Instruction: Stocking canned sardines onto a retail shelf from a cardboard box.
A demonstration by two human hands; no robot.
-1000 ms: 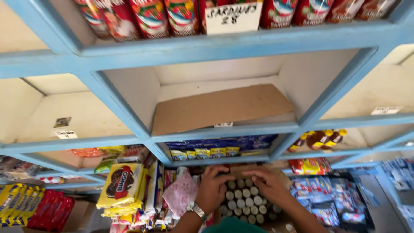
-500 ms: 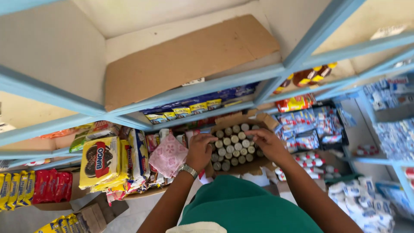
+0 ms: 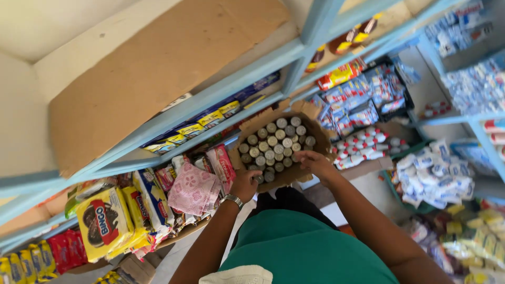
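Two hands on one cardboard box (image 3: 310, 138), and it is packed tight with small cans (image 3: 275, 145), round silver tops showing in close rows. Left hand (image 3: 245, 183) grips the near corner of the box, fingers curled and pressed together around its edge, a watch (image 3: 231, 200) on that wrist. Right hand (image 3: 314, 162) clamps the near rim of the box on the other side, fingers bunched over the cardboard, thumb tucked close; the fingertips themselves are hidden behind the rim. The box is held up in the air between both hands, tilted, just in front of the blue shelf frame (image 3: 231, 89). Above the box, on the shelf, lies a flat sheet of cardboard (image 3: 158, 68) on a bare board. Just left of the box, a pink flowered cloth (image 3: 193, 192) drapes over stacked snack packets, touching the red-and-white packets (image 3: 223, 165) beside the left hand. Further left of the box sits a yellow biscuit pack (image 3: 105, 223). Behind the box, a row of blue-and-yellow packets (image 3: 208, 122) lines the shelf edge. Right of the box, white tubes with red caps (image 3: 363, 147) lie in a pile, with blue-and-white sachets (image 3: 434, 173) beyond them. Below the box, a green shirt (image 3: 305, 247) fills the bottom of the view.
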